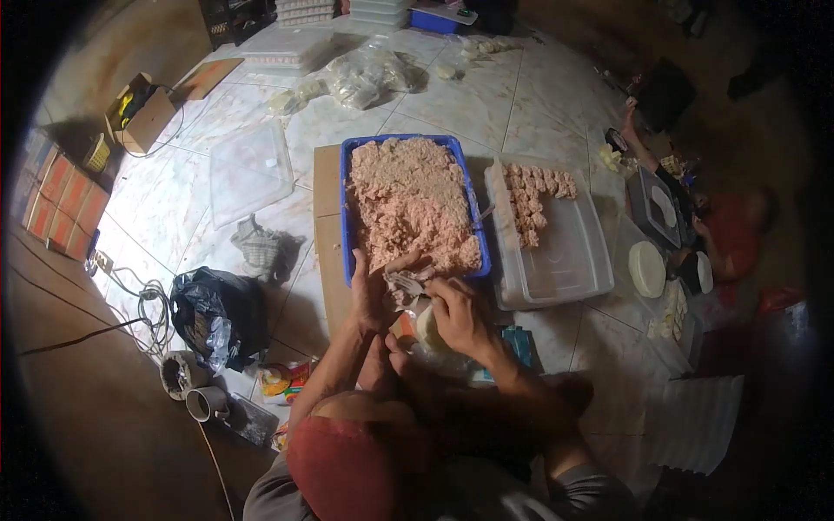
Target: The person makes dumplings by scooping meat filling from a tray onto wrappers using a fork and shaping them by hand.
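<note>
A blue tub (345,217) heaped with pinkish ground meat filling (408,195) stands in front of me. At its near edge my left hand (375,291) is turned up with its fingers extended, cradling a thin pale dumpling wrapper (404,285) with some filling on it. Close against the wrapper, my right hand (459,314) is closed, its fingertips gripping something I cannot make out. A pale round stack of wrappers (428,328) lies below, partly hidden by my right hand. To the right, a clear plastic container (565,260) holds rows of small filled dumplings (526,195).
Cardboard (327,182) lies under the tub. On the left are a clear lid (254,174), a crumpled cloth (259,247), a black plastic bag (217,313) and a mug (207,404). Plastic bags (369,74) lie beyond. Another person (734,234) sits at right near a wrapper stack (646,269).
</note>
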A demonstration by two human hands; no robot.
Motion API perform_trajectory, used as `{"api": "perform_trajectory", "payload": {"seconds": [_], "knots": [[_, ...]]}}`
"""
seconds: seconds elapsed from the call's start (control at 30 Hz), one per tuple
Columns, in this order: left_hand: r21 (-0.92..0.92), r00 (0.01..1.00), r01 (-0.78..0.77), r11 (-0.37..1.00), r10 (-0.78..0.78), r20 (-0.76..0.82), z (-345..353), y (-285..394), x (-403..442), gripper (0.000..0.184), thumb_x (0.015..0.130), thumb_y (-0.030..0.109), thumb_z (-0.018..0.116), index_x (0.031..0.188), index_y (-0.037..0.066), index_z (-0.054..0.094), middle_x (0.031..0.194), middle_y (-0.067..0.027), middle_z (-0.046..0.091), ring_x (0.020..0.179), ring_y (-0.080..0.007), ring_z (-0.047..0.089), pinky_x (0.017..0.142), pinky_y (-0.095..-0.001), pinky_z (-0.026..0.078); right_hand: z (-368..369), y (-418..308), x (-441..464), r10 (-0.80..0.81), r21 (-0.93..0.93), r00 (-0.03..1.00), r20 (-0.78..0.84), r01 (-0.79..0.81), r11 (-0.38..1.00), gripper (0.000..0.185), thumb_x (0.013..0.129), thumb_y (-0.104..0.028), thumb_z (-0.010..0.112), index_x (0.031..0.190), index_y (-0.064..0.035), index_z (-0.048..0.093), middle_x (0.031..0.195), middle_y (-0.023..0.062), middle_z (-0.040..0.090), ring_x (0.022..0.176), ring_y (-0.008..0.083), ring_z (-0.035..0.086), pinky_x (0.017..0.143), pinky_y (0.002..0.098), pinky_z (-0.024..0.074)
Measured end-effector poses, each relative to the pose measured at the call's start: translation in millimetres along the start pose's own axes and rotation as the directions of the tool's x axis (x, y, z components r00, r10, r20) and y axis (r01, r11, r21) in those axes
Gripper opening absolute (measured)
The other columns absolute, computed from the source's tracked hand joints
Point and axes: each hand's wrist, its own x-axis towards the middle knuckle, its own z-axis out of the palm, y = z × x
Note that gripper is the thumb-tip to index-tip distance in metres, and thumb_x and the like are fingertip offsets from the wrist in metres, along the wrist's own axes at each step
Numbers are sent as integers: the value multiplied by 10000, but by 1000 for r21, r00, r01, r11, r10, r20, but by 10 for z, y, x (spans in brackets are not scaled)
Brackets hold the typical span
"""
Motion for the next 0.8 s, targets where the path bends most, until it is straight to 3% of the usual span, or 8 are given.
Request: {"api": "perform_trajectory", "payload": {"seconds": [0.07, 0.13, 0.2, 0.27, 0.4, 0.47, 0.6, 0.8], "knots": [[-93, 999, 15, 996, -10, 51, -176, 10, 55, 1060, 892, 840, 309, 1449, -55, 419, 1452, -246, 498, 1271, -354, 559, 1081, -452, 460, -144, -88, 3, 101, -175, 988, 118, -80, 981, 129, 912, -58, 572, 1008, -20, 649, 909, 214, 651, 877, 404, 650, 756, 456, 510], [-260, 989, -122, 958, 139, 48, -155, 51, 15, 1030, 904, 806, 370, 1457, -62, 392, 1464, -252, 487, 1298, -347, 546, 1088, -456, 454, -100, -86, -44, 114, -35, 992, 49, -112, 993, 111, 908, -52, 573, 983, -28, 651, 911, 207, 649, 856, 398, 648, 718, 461, 499], [-202, 983, -179, 963, 165, -82, -62, 57, -27, 974, 906, 782, 420, 1420, -46, 425, 1463, -253, 490, 1302, -338, 547, 1075, -458, 465, 25, -36, -108, -35, 17, 997, -73, 36, 999, 115, 909, -37, 560, 984, -27, 646, 896, 199, 639, 847, 400, 643, 706, 468, 487], [-203, 965, -160, 966, 109, -239, 34, 88, -49, 858, 922, 747, 444, 1343, 0, 497, 1424, -240, 531, 1260, -340, 572, 1052, -477, 475, 85, 35, -261, 25, -119, 997, 71, -16, 993, 111, 911, -18, 551, 982, -19, 635, 892, 194, 627, 861, 397, 637, 721, 463, 481], [-283, 966, -192, 940, 130, -225, -268, 39, 2, 801, 935, 726, 444, 1287, 11, 524, 1369, -237, 569, 1199, -343, 596, 1034, -489, 476, 54, -64, -232, 49, -9, 994, -101, -50, 999, 108, 926, -61, 562, 1009, -7, 607, 917, 212, 613, 877, 408, 622, 729, 461, 475], [-167, 986, 1, 986, -28, -161, -46, 32, -69, 805, 938, 721, 440, 1267, -8, 531, 1310, -242, 597, 1152, -354, 605, 1029, -504, 469, 129, -78, -197, 116, 17, 979, -168, -114, 993, 84, 921, -37, 556, 960, 0, 621, 907, 201, 619, 873, 403, 612, 759, 452, 484], [-309, 944, -328, 893, 298, -142, -162, -127, 23, 889, 925, 746, 429, 1404, -2, 420, 1420, -240, 514, 1270, -372, 531, 1039, -542, 455, 169, -100, -294, 167, -48, 986, -13, -167, 985, 71, 931, -54, 549, 954, 1, 589, 909, 202, 603, 871, 416, 598, 747, 457, 467], [-218, 953, -297, 930, 304, 0, 12, -48, -41, 976, 915, 754, 439, 1527, 10, 287, 1540, -244, 386, 1372, -405, 443, 1105, -552, 408, 272, -132, -262, 132, -38, 990, -54, -134, 990, 103, 959, -76, 535, 1017, 1, 569, 905, 221, 624, 825, 410, 623, 710, 455, 482]]}}
